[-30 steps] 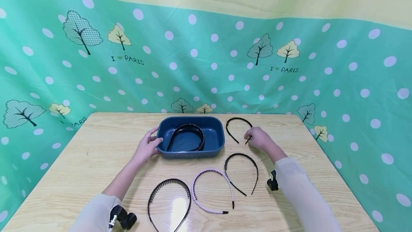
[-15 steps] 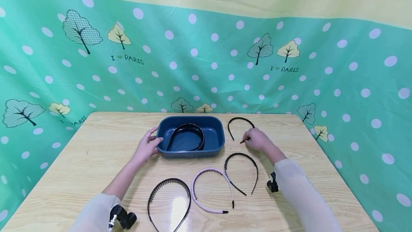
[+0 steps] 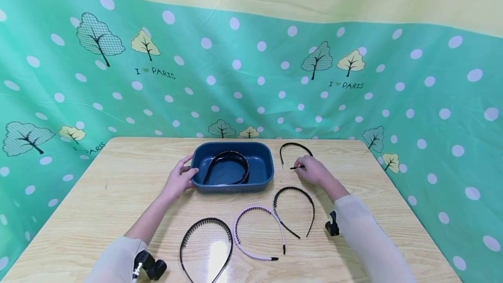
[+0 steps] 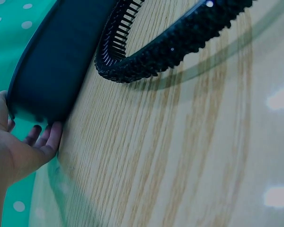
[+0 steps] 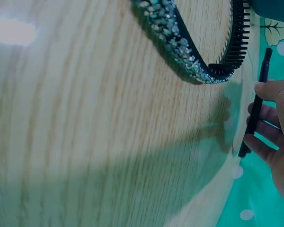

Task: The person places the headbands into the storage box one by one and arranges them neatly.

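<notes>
My left hand (image 3: 178, 180) grips the left end of a dark blue plastic box (image 3: 235, 189), with the thumb at the rim and fingers low on the outer wall. Inside the box leans at least one black headband (image 3: 247, 170). To the right of the box, my right hand (image 3: 315, 171) pinches one arm of a thin black headband (image 3: 295, 144). In the right wrist view the held headband (image 5: 259, 97) lies between thumb and fingers. Its curved top points toward the back of the table, and part is hidden behind the hand.
In front of the box lie a black toothed headband (image 3: 210, 219), a lilac headband (image 3: 256, 207) with dark tips, and another black headband (image 3: 294, 188) with glittery stones. The wooden table (image 3: 118, 187) meets a green dotted cloth (image 3: 188, 99) at the back.
My right hand has turned the thin black headband, its near tip swinging leftward toward the box and its curve shifting slightly right. My left hand and the box have stayed put.
</notes>
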`<state>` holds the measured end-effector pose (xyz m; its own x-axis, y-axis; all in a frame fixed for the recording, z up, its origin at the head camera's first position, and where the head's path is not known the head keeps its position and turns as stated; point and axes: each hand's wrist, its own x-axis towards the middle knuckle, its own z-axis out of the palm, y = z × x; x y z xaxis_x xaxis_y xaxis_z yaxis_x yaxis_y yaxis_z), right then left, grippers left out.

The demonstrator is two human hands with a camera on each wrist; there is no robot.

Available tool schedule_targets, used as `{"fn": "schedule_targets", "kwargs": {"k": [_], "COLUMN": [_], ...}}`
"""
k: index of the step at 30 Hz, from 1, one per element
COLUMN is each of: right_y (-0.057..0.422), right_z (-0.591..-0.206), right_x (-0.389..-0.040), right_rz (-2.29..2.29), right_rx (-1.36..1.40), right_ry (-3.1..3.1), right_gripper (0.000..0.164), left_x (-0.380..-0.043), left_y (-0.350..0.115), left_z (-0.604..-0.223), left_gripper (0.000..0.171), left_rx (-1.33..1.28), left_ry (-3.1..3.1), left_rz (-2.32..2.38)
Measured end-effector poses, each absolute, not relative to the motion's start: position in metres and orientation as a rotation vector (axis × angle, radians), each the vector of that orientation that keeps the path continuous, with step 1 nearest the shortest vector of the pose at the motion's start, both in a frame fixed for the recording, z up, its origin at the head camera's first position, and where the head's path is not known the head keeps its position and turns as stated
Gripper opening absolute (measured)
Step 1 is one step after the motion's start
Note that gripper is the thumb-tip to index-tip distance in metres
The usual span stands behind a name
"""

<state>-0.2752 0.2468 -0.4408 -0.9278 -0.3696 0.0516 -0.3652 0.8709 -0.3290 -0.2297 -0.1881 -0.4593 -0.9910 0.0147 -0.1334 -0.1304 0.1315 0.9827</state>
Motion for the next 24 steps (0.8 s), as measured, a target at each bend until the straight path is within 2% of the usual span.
{"fn": "schedule_targets", "kwargs": {"k": [10, 24], "right_y": [0.248, 0.248], "right_z": [-0.436, -0.424], "right_x": [-0.273, -0.272], "right_rz": [-0.571, -0.550], "right_rx": [-0.571, -0.633], "right_ry": [3.083, 3.164], "right_gripper": [0.018, 0.014], "left_x": [-0.229, -0.230], "left_y": [-0.187, -0.186], "left_z": [-0.458, -0.455], "left_gripper": [0.059, 0.061], "left_rx": [-0.122, -0.121], "left_ry": [2.271, 2.224], "left_rz": [2.001, 2.017]}}
